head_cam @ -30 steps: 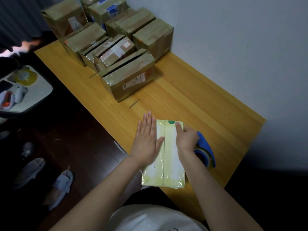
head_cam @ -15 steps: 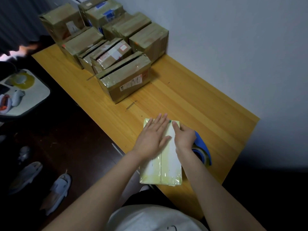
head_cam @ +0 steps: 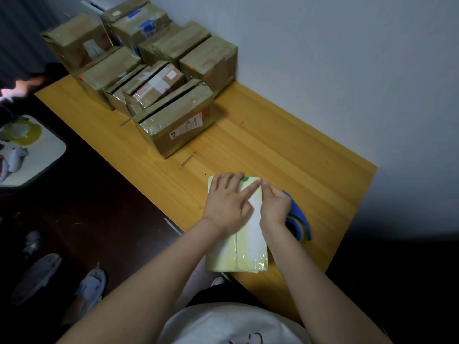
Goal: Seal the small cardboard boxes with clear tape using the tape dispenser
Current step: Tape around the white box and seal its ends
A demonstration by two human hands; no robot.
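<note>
A small pale yellow box [head_cam: 239, 254] wrapped in clear tape lies on the near end of the wooden table [head_cam: 285, 155]. My left hand [head_cam: 227, 204] lies flat on the box's top, fingers straight and pointing toward the far right corner. My right hand [head_cam: 274, 206] rests on the box's right edge, its index finger straight on the far corner and touching my left fingertips. The blue tape dispenser [head_cam: 299, 220] sits on the table just right of the box, partly hidden behind my right hand; neither hand holds it.
Several taped brown cardboard boxes [head_cam: 173, 120] are packed together at the table's far left end against the wall. To the left, a grey tray [head_cam: 49, 157] carries a yellow tape roll [head_cam: 22, 134]. Shoes [head_cam: 90, 290] lie on the dark floor.
My left hand has slid along the box top toward its far right corner, until its fingertips meet my right index finger. My right hand stays on the right edge.
</note>
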